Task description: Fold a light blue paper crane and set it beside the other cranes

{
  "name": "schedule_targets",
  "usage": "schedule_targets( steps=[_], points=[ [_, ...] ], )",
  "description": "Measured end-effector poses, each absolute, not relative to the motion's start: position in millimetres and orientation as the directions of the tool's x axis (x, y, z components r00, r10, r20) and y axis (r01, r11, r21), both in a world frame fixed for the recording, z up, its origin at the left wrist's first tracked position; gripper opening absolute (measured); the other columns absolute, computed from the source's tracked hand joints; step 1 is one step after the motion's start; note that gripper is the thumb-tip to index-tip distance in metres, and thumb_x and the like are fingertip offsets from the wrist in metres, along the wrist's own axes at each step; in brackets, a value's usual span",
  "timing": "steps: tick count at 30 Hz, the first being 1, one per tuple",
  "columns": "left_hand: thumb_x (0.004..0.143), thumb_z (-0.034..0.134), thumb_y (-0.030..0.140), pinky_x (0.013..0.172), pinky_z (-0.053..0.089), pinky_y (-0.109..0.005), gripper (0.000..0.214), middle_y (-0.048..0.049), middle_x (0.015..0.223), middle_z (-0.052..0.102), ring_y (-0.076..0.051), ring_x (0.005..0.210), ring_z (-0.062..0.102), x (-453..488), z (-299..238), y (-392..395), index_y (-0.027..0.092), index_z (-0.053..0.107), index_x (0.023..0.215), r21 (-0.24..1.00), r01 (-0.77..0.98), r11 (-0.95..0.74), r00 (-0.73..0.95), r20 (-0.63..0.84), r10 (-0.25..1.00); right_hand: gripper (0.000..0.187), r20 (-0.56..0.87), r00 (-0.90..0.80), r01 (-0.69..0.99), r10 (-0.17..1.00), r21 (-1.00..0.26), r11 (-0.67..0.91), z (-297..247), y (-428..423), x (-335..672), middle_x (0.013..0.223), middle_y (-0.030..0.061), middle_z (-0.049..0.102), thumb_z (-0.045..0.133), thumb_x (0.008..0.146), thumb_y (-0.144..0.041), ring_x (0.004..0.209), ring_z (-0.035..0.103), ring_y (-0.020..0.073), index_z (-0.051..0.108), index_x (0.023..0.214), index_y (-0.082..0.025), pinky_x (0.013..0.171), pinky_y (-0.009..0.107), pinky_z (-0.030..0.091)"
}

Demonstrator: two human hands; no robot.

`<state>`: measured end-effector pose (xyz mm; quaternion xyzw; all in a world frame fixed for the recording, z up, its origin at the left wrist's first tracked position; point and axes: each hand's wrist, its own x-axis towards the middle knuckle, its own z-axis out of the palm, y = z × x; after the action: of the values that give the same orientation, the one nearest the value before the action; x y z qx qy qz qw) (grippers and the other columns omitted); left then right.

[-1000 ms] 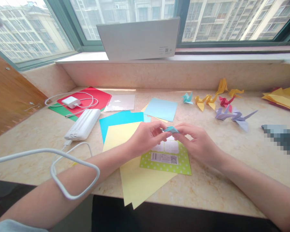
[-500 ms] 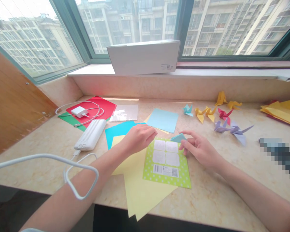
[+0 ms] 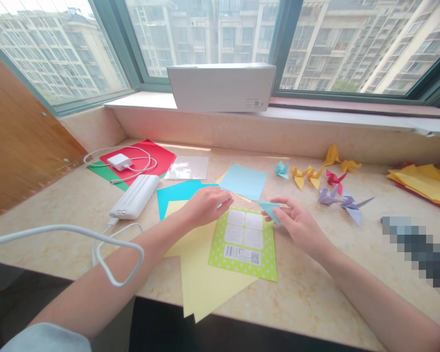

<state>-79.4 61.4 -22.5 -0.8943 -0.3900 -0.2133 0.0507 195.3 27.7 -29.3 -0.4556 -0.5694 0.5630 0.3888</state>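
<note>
A small piece of light-blue origami paper [image 3: 270,211], folded into a pointed triangle, is pinched between the thumb and fingers of my right hand [image 3: 297,220]. It is held just above the top right corner of a green polka-dot packet [image 3: 212,254] with white labels. My left hand [image 3: 209,203] is closed, fingers curled together, left of the packet's top edge. A tiny pale spot shows at its fingertips, too small to name. Behind the hands lies a square light-blue sheet [image 3: 244,182]. Pale yellow sheets [image 3: 205,288] spread beneath the packet and my left forearm.
Several folded paper birds, including a teal one [image 3: 281,169] and a purple one [image 3: 352,205], stand at right. A white power bank [image 3: 135,196], cable and charger [image 3: 120,161] on red paper [image 3: 157,151] lie left. Yellow paper [image 3: 425,181] is far right; a white box [image 3: 220,88] stands on the sill.
In my right hand the folded paper has turned, its point now tipping down. My left hand stays closed and has shifted only slightly. The whole view has moved a little.
</note>
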Motion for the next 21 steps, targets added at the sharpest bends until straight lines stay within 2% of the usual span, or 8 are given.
schedule_targets(
  steps=[2, 6, 10, 14, 17, 21],
  points=[
    [0.095, 0.048, 0.023, 0.064, 0.045, -0.028, 0.024, -0.0040, 0.071, 0.066, -0.016, 0.068, 0.062, -79.1, -23.8, 62.2, 0.017, 0.066, 0.080, 0.086, 0.717, -0.691, 0.607, 0.410, 0.681, 0.044, -0.058, -0.264, 0.105, 0.963, -0.994, -0.031, -28.9, 29.6, 196.6, 0.105, 0.0115, 0.076, 0.061, 0.088, -0.050, 0.093, 0.071, 0.0228, 0.057, 0.120, -0.019, 0.087, 0.040, 0.054],
    [0.095, 0.047, 0.023, 0.065, 0.046, -0.027, 0.025, -0.0044, 0.072, 0.066, -0.016, 0.070, 0.063, -80.1, -24.9, 63.9, 0.016, 0.067, 0.082, 0.096, 0.723, -0.685, 0.603, 0.397, 0.692, 0.039, -0.008, -0.234, 0.147, 0.972, -0.989, 0.028, -27.3, 30.8, 198.2, 0.107, 0.0098, 0.075, 0.059, 0.090, -0.049, 0.102, 0.069, 0.0238, 0.064, 0.114, -0.018, 0.092, 0.040, 0.052],
    [0.096, 0.046, 0.025, 0.064, 0.044, -0.026, 0.028, -0.0050, 0.071, 0.066, -0.016, 0.070, 0.063, -81.6, -23.8, 65.3, 0.016, 0.067, 0.081, 0.102, 0.729, -0.677, 0.591, 0.406, 0.697, 0.038, 0.025, -0.214, 0.256, 0.977, -0.963, 0.081, -25.1, 29.4, 198.4, 0.109, 0.0075, 0.074, 0.060, 0.088, -0.048, 0.097, 0.069, 0.0237, 0.067, 0.112, -0.020, 0.085, 0.039, 0.053],
    [0.097, 0.045, 0.025, 0.063, 0.043, -0.027, 0.032, -0.0040, 0.066, 0.063, -0.016, 0.065, 0.060, -82.2, -22.4, 67.6, 0.015, 0.066, 0.076, 0.069, 0.743, -0.666, 0.587, 0.410, 0.698, 0.039, 0.039, -0.199, 0.302, 0.979, -0.948, 0.099, -25.2, 28.7, 199.7, 0.101, 0.0069, 0.075, 0.062, 0.087, -0.047, 0.088, 0.069, 0.0225, 0.068, 0.113, -0.020, 0.080, 0.038, 0.053],
    [0.096, 0.046, 0.023, 0.061, 0.040, -0.028, 0.032, -0.0043, 0.064, 0.061, -0.016, 0.064, 0.057, -82.2, -19.0, 70.8, 0.016, 0.064, 0.070, -0.017, 0.755, -0.655, 0.609, 0.388, 0.692, 0.038, 0.061, -0.219, 0.235, 0.974, -0.965, 0.113, -27.5, 29.3, 200.7, 0.102, 0.0075, 0.074, 0.066, 0.085, -0.047, 0.090, 0.068, 0.0218, 0.067, 0.112, -0.020, 0.082, 0.037, 0.053],
    [0.091, 0.049, 0.013, 0.064, 0.039, -0.030, 0.024, -0.0032, 0.063, 0.059, -0.016, 0.063, 0.053, -84.4, -8.9, 73.8, 0.017, 0.060, 0.069, -0.259, 0.606, -0.752, 0.796, 0.207, 0.569, 0.040, 0.063, -0.216, 0.199, 0.974, -0.974, 0.107, -29.8, 28.9, 200.0, 0.098, 0.0085, 0.074, 0.070, 0.081, -0.049, 0.085, 0.070, 0.0220, 0.063, 0.106, -0.020, 0.076, 0.037, 0.056]
  ],
)
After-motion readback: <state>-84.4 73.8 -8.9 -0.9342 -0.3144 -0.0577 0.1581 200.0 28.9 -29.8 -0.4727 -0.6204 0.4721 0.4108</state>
